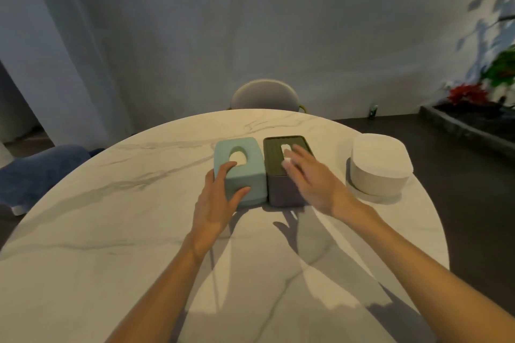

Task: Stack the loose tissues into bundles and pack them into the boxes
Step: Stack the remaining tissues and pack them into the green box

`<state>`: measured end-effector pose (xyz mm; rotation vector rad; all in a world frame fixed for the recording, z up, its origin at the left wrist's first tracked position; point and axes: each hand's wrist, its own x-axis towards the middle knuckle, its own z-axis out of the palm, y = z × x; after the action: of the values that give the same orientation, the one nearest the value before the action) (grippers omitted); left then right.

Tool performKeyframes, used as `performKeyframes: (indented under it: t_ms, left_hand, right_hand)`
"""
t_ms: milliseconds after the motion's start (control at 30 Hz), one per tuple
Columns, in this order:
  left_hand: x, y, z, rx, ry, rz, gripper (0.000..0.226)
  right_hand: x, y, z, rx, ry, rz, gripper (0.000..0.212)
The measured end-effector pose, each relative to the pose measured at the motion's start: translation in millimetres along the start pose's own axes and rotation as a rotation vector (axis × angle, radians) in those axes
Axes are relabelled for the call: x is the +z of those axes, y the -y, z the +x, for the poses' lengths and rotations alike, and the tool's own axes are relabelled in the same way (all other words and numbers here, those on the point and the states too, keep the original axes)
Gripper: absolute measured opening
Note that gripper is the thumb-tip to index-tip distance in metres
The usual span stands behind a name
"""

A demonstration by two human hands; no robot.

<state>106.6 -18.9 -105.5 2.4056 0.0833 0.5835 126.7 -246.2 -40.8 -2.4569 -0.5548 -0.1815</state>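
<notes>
Our left hand (216, 199) grasps the teal tissue box (240, 171) at its near left corner; tug it and it may scrape the dark box (285, 172) touching it. Our right hand (312, 178) hovers released over that lid (blurred). The tissue stack (379, 167) sits near the marble table (111, 231) edge and could topple.

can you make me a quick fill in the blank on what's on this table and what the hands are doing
1. The left hand grips the ____ coloured tissue box.
2. The right hand is over the ____ lidded box.
3. The stack of white tissues sits to the ____ of both boxes.
4. The table top has a ____ pattern.

Missing words: mint green; dark; right; marble
</notes>
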Motion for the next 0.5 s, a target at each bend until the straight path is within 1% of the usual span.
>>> performKeyframes:
  t_ms: [33, 67, 100, 133, 167, 200, 233, 267, 300, 433, 500]
  left_hand:
    - [0, 1, 1, -0.001, 0.001, 0.005, 0.063]
    - [-1, 2, 1, 0.000, 0.001, 0.006, 0.063]
    - [-2, 2, 1, -0.001, 0.001, 0.003, 0.064]
    - [-1, 1, 1, 0.003, 0.001, -0.003, 0.063]
    - [-1, 1, 1, 0.005, -0.002, -0.009, 0.063]
    - [-1, 0, 1, 0.005, -0.002, -0.014, 0.062]
    - [-1, 0, 1, 0.005, -0.002, -0.016, 0.062]
    - [0, 0, 0, 0.005, -0.002, -0.015, 0.062]
    - [0, 0, 0, 0.003, -0.002, -0.016, 0.062]
    - [0, 0, 0, -0.004, -0.002, -0.017, 0.063]
    - [1, 1, 0, 0.000, -0.001, -0.022, 0.063]
  right_hand:
    - [-10, -9, -1, 0.037, -0.096, 0.094, 0.053]
    - [-21, -21, -2, 0.080, -0.216, 0.091, 0.052]
    - [-30, -38, -1, 0.148, -0.305, -0.002, 0.055]
    - [-39, -57, -1, 0.252, -0.321, -0.151, 0.063]
    - [-44, -74, -2, 0.378, -0.254, -0.313, 0.075]
    - [-45, -87, -4, 0.488, -0.145, -0.433, 0.086]
    - [-42, -97, -7, 0.550, -0.055, -0.510, 0.095]
    - [-36, -105, -11, 0.557, -0.007, -0.569, 0.100]
    - [-29, -108, -16, 0.532, -0.001, -0.618, 0.102]
    - [-21, -106, -22, 0.400, -0.070, -0.692, 0.099]
    - [-27, -105, -18, 0.389, -0.119, -0.698, 0.095]
